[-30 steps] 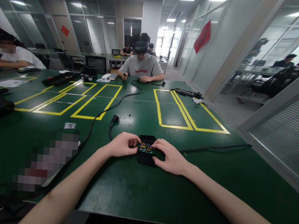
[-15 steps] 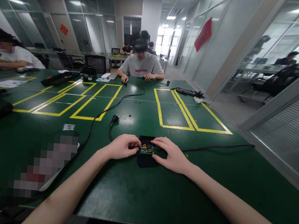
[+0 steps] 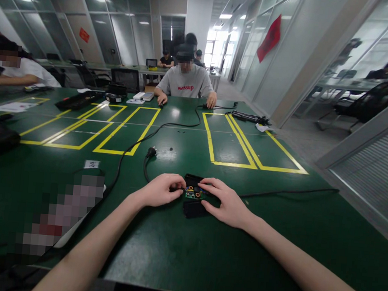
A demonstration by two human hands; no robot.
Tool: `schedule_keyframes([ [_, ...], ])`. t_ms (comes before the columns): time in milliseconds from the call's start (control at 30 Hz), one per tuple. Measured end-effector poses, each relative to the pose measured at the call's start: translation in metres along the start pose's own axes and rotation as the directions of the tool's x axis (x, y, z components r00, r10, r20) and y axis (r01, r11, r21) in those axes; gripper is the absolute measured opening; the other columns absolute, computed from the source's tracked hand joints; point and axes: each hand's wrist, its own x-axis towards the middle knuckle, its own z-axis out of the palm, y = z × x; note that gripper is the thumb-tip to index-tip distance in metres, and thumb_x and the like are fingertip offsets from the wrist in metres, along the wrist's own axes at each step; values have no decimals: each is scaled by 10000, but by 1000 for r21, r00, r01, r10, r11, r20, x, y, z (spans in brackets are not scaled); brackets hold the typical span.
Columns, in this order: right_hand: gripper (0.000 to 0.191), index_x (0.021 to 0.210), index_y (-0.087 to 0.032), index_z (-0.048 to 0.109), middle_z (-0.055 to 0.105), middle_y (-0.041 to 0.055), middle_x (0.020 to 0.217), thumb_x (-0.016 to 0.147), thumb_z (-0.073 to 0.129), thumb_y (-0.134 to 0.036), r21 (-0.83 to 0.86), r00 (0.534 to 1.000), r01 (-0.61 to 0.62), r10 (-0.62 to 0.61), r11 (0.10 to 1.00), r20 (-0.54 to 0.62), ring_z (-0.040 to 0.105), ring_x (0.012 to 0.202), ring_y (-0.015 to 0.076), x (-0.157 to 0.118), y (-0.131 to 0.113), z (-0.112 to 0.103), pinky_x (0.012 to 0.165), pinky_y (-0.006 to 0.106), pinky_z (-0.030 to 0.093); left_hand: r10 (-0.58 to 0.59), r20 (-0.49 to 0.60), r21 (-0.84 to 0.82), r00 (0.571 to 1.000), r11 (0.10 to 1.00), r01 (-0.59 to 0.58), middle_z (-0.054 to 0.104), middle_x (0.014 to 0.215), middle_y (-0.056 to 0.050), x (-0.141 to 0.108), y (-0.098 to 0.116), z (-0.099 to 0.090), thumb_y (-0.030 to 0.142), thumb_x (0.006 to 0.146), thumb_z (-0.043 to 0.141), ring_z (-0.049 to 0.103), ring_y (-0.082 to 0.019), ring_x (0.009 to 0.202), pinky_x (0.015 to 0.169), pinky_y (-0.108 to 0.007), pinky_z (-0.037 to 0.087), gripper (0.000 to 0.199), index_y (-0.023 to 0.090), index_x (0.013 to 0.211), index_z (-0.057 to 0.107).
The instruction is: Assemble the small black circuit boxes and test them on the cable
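A small green circuit board (image 3: pixel 194 194) with ring-shaped coils sits between my two hands. My left hand (image 3: pixel 163 189) pinches at the board's left end, where a dark cable meets it; the fingertips partly hide the contact. On the right, my right hand (image 3: pixel 225 201) grips the other end, thumb at the near side and fingers at the far side. One black plastic cover half (image 3: pixel 192 180) lies behind the board and another black cover piece (image 3: pixel 195 210) in front of it. A black power cord (image 3: pixel 288 191) leads away to the right.
A power plug (image 3: pixel 151 152) on a black cord lies beyond my left hand. A blurred power strip (image 3: pixel 72 216) is at left, near a paper label (image 3: pixel 92 164). Yellow tape (image 3: pixel 235 164) marks the green table (image 3: pixel 157 255). A person (image 3: pixel 186 79) sits opposite, near a folded tripod (image 3: pixel 250 118).
My hands keep hold of the board; the black cover pieces have tilted slightly. Across the table, the other person's hand and cord have shifted to the right. The view has moved a little.
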Motion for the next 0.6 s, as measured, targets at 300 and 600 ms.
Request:
schedule_keyframes([
  [300, 760, 1411, -245, 532, 542, 141, 1388, 733, 848, -378, 60, 993, 37, -43, 998, 112, 664, 1159, 290, -5, -2, -16, 960, 418, 563, -102, 57, -273, 993, 955, 114, 472, 607, 68, -1, 10, -6, 229, 825, 597, 400, -89, 559, 555, -210, 311, 107, 144, 862, 651],
  [600, 268, 1142, -201, 676, 716, 82, 975, 891, 617, -129, 176, 980, 195, -198, 965, 3, 697, 854, 187, -3, -10, -15, 748, 297, 577, -90, 227, -370, 970, 913, 171, 539, 607, 50, -3, 13, -3, 217, 747, 684, 435, -84, 557, 538, -201, 320, 128, 127, 836, 703],
])
